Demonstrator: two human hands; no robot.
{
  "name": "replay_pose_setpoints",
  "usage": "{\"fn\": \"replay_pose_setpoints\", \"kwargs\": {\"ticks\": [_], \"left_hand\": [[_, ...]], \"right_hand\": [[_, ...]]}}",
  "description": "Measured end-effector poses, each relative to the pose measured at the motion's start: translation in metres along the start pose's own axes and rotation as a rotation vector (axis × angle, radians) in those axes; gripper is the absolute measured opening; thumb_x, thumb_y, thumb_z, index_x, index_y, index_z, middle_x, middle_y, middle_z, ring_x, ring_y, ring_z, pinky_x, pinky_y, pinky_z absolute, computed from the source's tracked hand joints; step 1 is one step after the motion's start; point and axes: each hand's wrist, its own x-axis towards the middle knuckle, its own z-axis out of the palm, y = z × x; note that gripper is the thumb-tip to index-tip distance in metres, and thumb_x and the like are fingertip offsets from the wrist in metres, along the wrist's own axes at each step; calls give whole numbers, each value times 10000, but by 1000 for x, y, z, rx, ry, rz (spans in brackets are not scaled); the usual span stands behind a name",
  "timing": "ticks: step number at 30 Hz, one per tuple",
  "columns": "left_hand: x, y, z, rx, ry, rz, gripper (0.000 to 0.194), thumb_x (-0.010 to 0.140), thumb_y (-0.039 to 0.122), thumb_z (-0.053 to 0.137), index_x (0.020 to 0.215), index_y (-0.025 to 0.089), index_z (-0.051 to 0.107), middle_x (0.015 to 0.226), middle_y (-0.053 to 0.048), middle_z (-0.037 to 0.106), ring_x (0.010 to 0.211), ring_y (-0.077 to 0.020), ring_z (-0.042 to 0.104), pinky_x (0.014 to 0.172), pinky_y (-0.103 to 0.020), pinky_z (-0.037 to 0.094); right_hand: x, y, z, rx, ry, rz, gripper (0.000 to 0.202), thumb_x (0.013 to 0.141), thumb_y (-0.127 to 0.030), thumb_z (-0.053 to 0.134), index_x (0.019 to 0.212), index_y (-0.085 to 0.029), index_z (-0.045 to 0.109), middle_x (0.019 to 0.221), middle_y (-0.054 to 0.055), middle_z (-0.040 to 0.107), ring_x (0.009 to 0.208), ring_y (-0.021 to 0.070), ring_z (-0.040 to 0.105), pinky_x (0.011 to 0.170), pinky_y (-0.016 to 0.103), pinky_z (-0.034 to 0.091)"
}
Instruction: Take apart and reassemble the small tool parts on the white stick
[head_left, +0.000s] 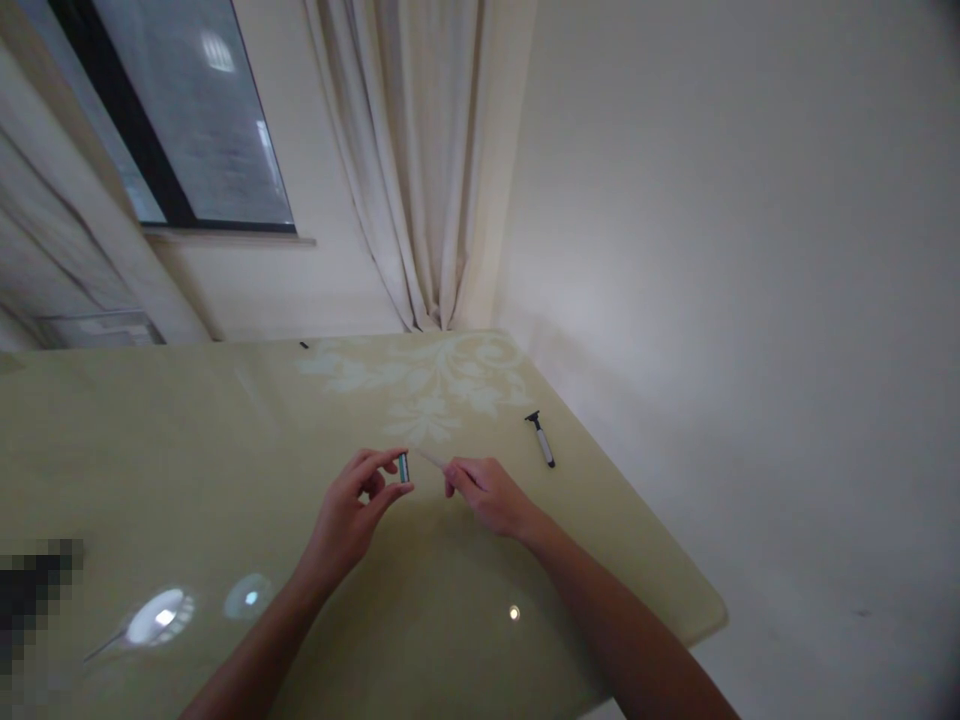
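Between the thumb and fingers of my left hand is a razor cartridge, small, dark-edged with a pale and greenish face, held upright by its two ends. My right hand pinches a thin whitish stick, whose far tip points left at the cartridge with a small gap between them. The stick's exact kind is too small to make out. Beyond my right hand, a razor handle in grey and black lies on the table, its dark T-shaped head facing away from me.
The glossy yellowish table has a pale floral pattern and light reflections. A tiny black piece lies by its far edge. A wall borders the right side; curtains hang behind. A pixelated dark shape is at far left.
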Motion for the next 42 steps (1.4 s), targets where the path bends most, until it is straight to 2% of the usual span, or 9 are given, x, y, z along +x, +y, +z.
{"fn": "replay_pose_setpoints", "kwargs": {"ticks": [5,10,15,19,24,29,34,39,42], "left_hand": [[-1,-2,1,-5,-5,5,347,838,329,765,1180,275,745,894,19,615,635,-97,532,607,-231,463],[0,-1,1,3,-13,-6,341,837,330,763,1172,266,747,912,13,633,622,-96,532,603,-236,465],[0,0,0,-3,-13,-10,356,829,335,764,1178,267,745,903,17,628,616,-95,528,604,-238,468],[0,-1,0,3,-18,-15,341,833,338,763,1165,263,746,924,10,638,624,-96,530,595,-233,464],[-1,-1,1,18,-21,8,346,850,339,750,1190,273,739,902,15,627,632,-98,533,619,-239,477],[-1,0,2,34,-13,3,336,839,371,759,1159,268,749,918,4,641,634,-105,541,616,-246,487],[-1,1,2,40,-24,19,347,845,358,753,1180,271,746,887,15,627,620,-96,537,611,-237,485],[-2,-2,3,32,-34,14,341,847,356,753,1174,260,741,927,3,641,635,-101,542,592,-233,476],[-2,-2,4,35,-29,3,345,849,357,752,1180,264,740,915,5,632,632,-101,535,599,-235,479]], "right_hand": [[-1,-3,3,13,-124,-47,405,1067,-371,435,806,-181,680,645,-32,548,599,106,492,619,242,313],[-1,-4,-1,-21,-20,3,430,1064,-362,426,757,-171,660,623,-27,528,604,113,495,627,248,314],[-1,-5,0,-14,-114,-27,419,1063,-384,427,784,-180,664,631,-32,538,599,110,485,621,241,315],[-1,-3,1,-62,-31,22,439,1067,-366,413,751,-171,647,634,-24,542,613,113,496,632,246,314],[-2,-4,3,-31,-117,-35,421,1072,-390,421,791,-182,655,638,-32,544,603,111,490,616,247,305],[-1,-4,0,-85,-19,33,456,1077,-380,398,750,-172,640,623,-22,528,615,121,484,626,255,303],[-2,-5,4,-56,-100,-28,429,1076,-384,409,779,-180,640,647,-25,557,607,110,477,625,252,296],[-1,-5,4,-110,8,35,476,1088,-407,379,751,-176,623,609,-25,521,592,112,464,614,258,279],[-2,-6,4,-108,-41,5,449,1084,-407,394,771,-180,625,615,-27,529,589,111,459,609,256,275]]}}
